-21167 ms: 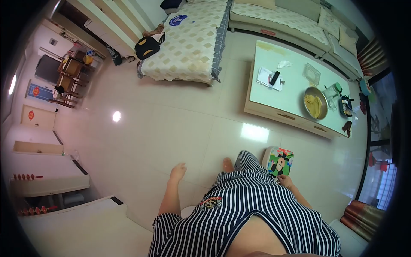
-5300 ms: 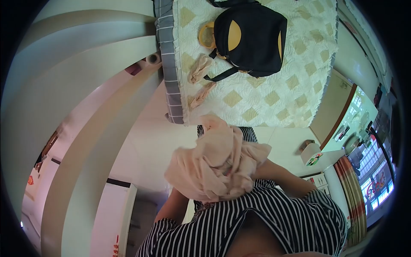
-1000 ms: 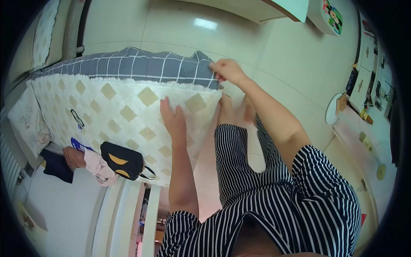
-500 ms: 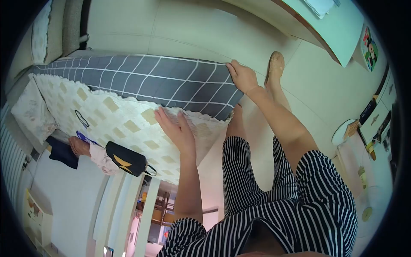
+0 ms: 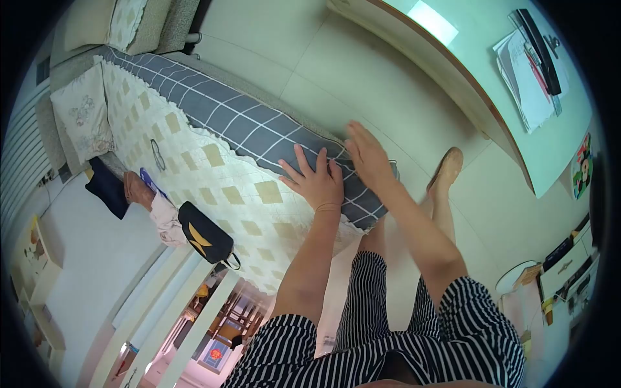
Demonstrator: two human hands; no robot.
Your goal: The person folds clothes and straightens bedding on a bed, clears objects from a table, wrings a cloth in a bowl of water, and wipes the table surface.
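Note:
A grey cloth with white grid lines (image 5: 249,123) runs along the front edge of a sofa seat. Beside it, a cream quilted cover with tan diamonds and a scalloped edge (image 5: 249,220) spreads over the seat. My left hand (image 5: 318,184) lies with fingers spread on the grey cloth near its close end. My right hand (image 5: 369,155) is at the outer edge of the same cloth, fingers stretched out and slightly blurred. Whether its palm touches the cloth I cannot tell. Neither hand holds anything.
On the cover lie a black pouch with a yellow pattern (image 5: 206,234) and glasses (image 5: 157,154). A floral cushion (image 5: 83,113) leans at the far end. A pale green table (image 5: 479,71) with papers (image 5: 517,84) curves along the right. My foot in a tan shoe (image 5: 447,169) stands between.
My right hand has let go of the grey cloth's corner and its fingers have straightened. My left hand has shifted from the quilted cover's edge onto the grey cloth. The view has turned.

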